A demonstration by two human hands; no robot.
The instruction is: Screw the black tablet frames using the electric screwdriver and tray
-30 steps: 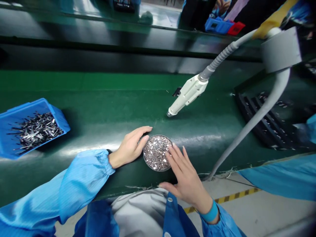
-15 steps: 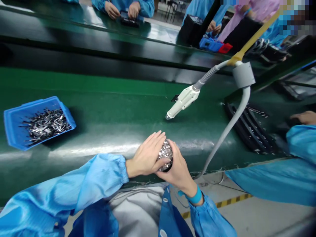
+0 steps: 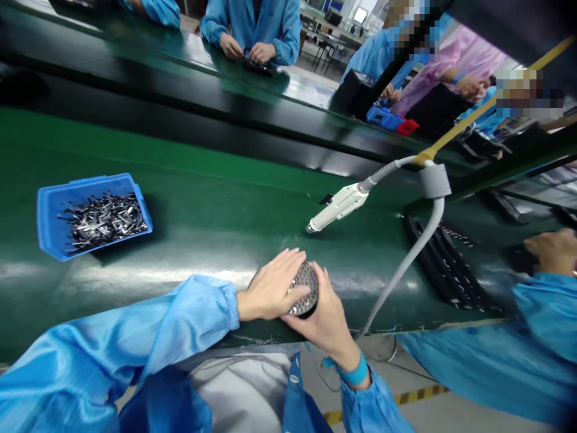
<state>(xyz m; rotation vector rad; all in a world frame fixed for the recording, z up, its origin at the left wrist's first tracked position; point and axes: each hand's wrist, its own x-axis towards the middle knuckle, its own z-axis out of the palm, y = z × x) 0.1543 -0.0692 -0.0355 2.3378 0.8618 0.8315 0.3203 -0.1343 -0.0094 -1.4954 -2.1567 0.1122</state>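
A round dark dish (image 3: 303,287) full of small shiny metal pieces, too small to name surely, is at the near edge of the green bench, between my hands. My right hand (image 3: 325,316) curls round its right and near side, holding it. Flat across the dish's left part lies my left hand (image 3: 273,287), fingers stretched out together and thumb over the metal pieces. It hides that part of the dish. A dark curved edge shows just left of my left hand; I cannot make out what it belongs to.
A blue bin (image 3: 51,225) of small metal parts stands at the left. Beyond my hands, a white electric screwdriver (image 3: 337,207) hangs from a grey hose (image 3: 406,258). Black curved strips (image 3: 444,267) lie at the right, near a co-worker's sleeve (image 3: 547,313). Other people work across the bench.
The view has shifted, so the bin appears further right and the far bench lower. The metal pieces in the dish look flatter and more level. Both hands keep nearly the same hold.
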